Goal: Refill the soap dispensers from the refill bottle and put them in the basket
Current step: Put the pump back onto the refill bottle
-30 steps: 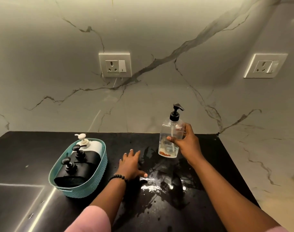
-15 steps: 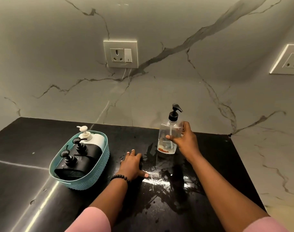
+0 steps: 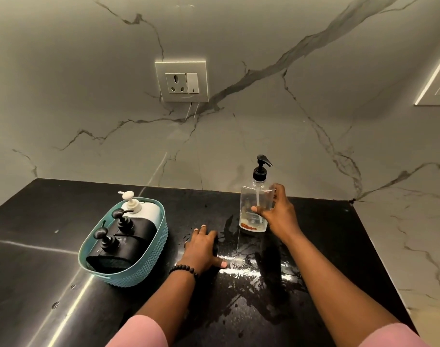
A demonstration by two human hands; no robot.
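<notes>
Right hand [image 3: 279, 216] grasps the clear pump bottle [image 3: 255, 209], thumb across its front, fingers behind; bottle stands upright on the black countertop [image 3: 38, 221] near the marble wall, nearly empty, an orange residue at its base; black pump head fitted. Left hand [image 3: 201, 249] lies flat and released on the wet counter, palm down, holding nothing. Teal basket [image 3: 138, 274] sits to the left, well apart from the bottle, containing two black dispensers [image 3: 128, 236] and one white dispenser [image 3: 148, 209].

My view: glossy wet black stone counter [image 3: 326, 246], clear plastic bottle [image 3: 254, 211], woven-look teal plastic basket [image 3: 148, 266], marble-look wall [image 3: 264, 121].
</notes>
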